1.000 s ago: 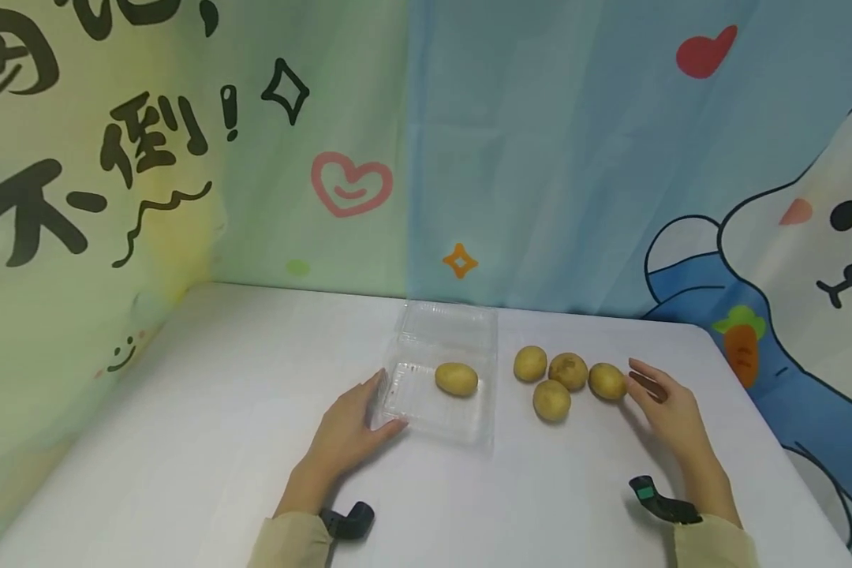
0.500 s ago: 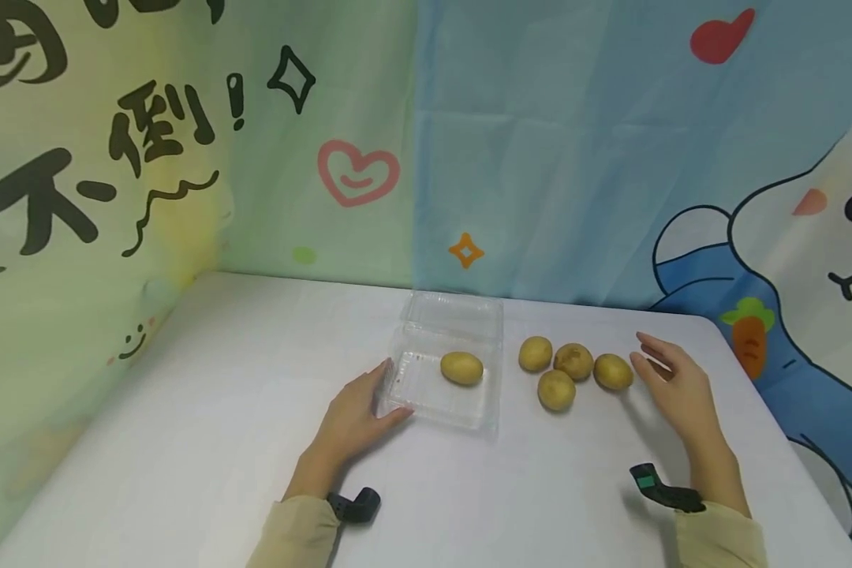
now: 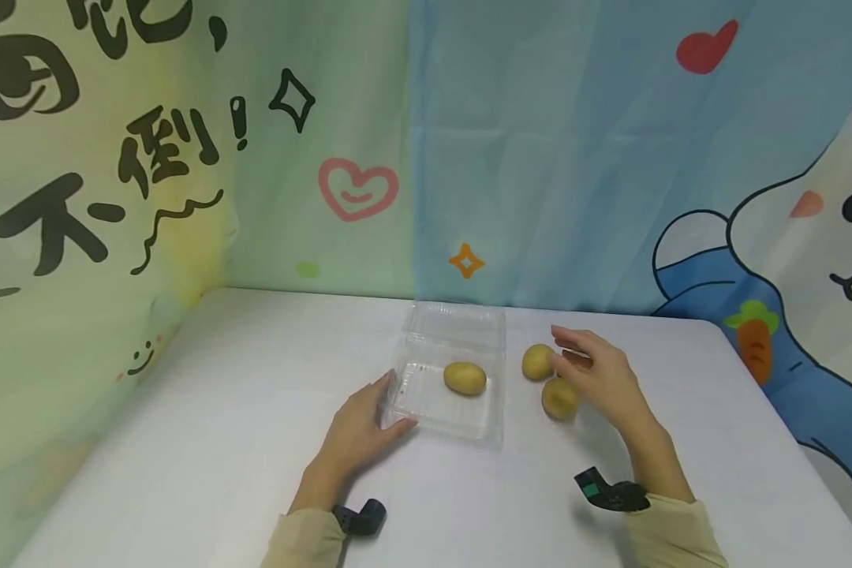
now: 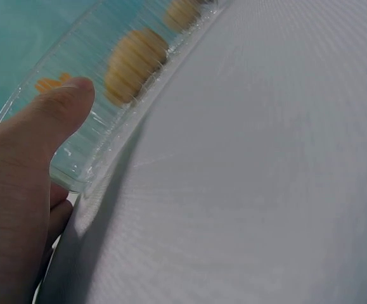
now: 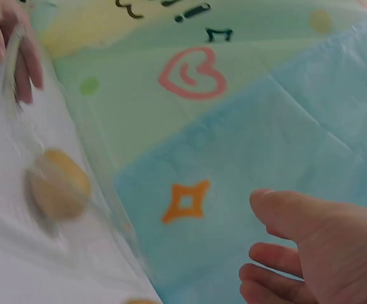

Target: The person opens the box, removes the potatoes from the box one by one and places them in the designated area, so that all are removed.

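Note:
A clear plastic clamshell box (image 3: 426, 422) lies with its lid folded back, and one potato (image 3: 465, 379) sits in its base. My left hand (image 3: 358, 422) holds the box at its front left corner, thumb (image 4: 69, 104) against the front wall. My right hand (image 3: 603, 379) hovers over the loose potatoes right of the box, its fingers slightly bent and nothing between them in the right wrist view. Two loose potatoes show clearly, a rear one (image 3: 537, 362) and a front one (image 3: 560, 398). The hand hides the others.
A white table (image 3: 220, 442) bears everything. Behind it hangs a printed cloth (image 3: 554, 158) with hearts, lettering and a cartoon animal. Each wrist wears a black camera mount (image 3: 360, 518).
My right hand has moved left from beside the rightmost potato to above the group, covering some potatoes. My left hand has stayed at the box. The head view has shifted slightly.

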Demonstrator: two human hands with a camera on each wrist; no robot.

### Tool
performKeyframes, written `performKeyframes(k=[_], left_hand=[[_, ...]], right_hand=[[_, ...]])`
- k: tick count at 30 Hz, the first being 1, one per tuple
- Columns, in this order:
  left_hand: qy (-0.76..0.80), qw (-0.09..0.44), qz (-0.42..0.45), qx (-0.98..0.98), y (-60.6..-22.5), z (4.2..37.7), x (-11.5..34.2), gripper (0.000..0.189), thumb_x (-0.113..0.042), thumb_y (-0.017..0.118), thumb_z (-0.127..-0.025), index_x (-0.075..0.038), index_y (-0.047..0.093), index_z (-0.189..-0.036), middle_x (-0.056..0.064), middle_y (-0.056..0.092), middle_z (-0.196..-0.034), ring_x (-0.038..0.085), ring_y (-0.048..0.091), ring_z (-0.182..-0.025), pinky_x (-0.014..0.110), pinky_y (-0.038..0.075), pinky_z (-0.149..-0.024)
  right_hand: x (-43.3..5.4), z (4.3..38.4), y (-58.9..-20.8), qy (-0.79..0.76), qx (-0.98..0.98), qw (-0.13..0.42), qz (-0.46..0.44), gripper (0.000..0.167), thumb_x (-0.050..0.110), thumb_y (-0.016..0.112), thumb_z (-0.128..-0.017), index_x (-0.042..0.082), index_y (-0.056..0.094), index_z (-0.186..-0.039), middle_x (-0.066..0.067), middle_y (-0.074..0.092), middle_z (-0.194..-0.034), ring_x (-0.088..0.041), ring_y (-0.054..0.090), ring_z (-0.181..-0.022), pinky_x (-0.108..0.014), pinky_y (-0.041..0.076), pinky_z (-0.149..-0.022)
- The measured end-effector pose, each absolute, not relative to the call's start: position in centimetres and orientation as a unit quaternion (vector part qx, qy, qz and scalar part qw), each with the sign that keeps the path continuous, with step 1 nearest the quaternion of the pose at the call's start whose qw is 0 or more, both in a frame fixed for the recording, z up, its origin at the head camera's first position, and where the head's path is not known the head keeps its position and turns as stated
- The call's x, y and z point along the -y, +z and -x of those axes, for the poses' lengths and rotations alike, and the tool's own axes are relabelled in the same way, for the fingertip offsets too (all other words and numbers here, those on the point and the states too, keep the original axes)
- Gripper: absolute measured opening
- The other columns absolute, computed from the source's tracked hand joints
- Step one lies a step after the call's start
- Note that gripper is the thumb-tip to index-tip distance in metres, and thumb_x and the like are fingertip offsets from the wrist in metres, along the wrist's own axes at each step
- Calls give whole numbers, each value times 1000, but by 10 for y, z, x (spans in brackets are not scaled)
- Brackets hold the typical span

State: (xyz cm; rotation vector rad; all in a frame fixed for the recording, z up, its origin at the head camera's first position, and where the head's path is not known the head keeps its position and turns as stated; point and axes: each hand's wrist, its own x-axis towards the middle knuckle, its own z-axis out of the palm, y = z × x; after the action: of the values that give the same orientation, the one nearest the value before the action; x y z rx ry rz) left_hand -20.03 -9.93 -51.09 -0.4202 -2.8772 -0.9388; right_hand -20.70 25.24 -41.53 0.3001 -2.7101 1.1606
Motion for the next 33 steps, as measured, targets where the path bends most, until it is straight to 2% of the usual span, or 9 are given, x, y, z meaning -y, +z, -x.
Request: performKeyframes(k=[3, 6, 12, 19, 24, 29, 33], left_hand=[[-310, 44, 135, 940, -509, 202, 98, 87, -61, 63, -80, -11, 37, -146, 11, 49, -143, 30, 47, -131, 44, 39, -109], [-312, 44, 134, 940, -507, 203, 98, 87, -61, 63, -80, -11, 37, -146, 12, 49, -143, 30, 47, -131, 44, 39, -110], [-311, 49, 133, 940, -511, 205, 98, 87, -63, 62, -80, -11, 38, -146, 12, 50, -142, 30, 48, -131, 44, 39, -110], [-309, 47, 126, 942, -514, 202, 99, 87, -64, 61, -80, -12, 38, -146, 12, 50, -141, 31, 49, -130, 45, 39, -109], [-313, 45, 119, 941, -512, 199, 99, 87, -63, 62, -79, -11, 40, -145, 12, 51, -140, 32, 49, -129, 46, 40, -108], [-320, 35, 116, 940, -510, 197, 97, 86, -64, 63, -78, -13, 41, -144, 10, 51, -141, 31, 49, -130, 46, 39, -109], [-315, 36, 120, 941, -509, 198, 97, 86, -65, 63, -78, -13, 43, -143, 11, 53, -139, 31, 50, -128, 46, 40, -108]], right_hand=[[-238, 214, -413, 384, 915, 73, -103, 54, 28, 64, -91, 3, 49, -137, -18, 54, -134, -34, 54, -122, -37, 48, -96], [-226, 219, -410, 377, 921, 45, -90, 63, 36, 65, -89, 7, 45, -141, -17, 50, -140, -34, 53, -125, -42, 48, -98], [-211, 227, -413, 360, 930, 11, -77, 76, 54, 63, -84, 16, 41, -145, -15, 49, -143, -32, 54, -124, -45, 47, -101], [-196, 235, -416, 380, 921, -3, -82, 79, 61, 60, -82, 19, 41, -145, -11, 45, -146, -32, 53, -126, -45, 46, -102], [-186, 236, -419, 372, 923, -18, -95, 72, 52, 62, -86, 13, 44, -143, -14, 49, -143, -32, 54, -124, -44, 47, -101], [-176, 231, -421, 328, 938, -20, -109, 61, 40, 66, -88, 6, 52, -136, -15, 54, -137, -32, 60, -117, -42, 52, -95], [-169, 227, -422, 297, 948, -23, -112, 56, 37, 66, -88, 2, 56, -131, -17, 60, -129, -31, 63, -110, -41, 55, -89]])
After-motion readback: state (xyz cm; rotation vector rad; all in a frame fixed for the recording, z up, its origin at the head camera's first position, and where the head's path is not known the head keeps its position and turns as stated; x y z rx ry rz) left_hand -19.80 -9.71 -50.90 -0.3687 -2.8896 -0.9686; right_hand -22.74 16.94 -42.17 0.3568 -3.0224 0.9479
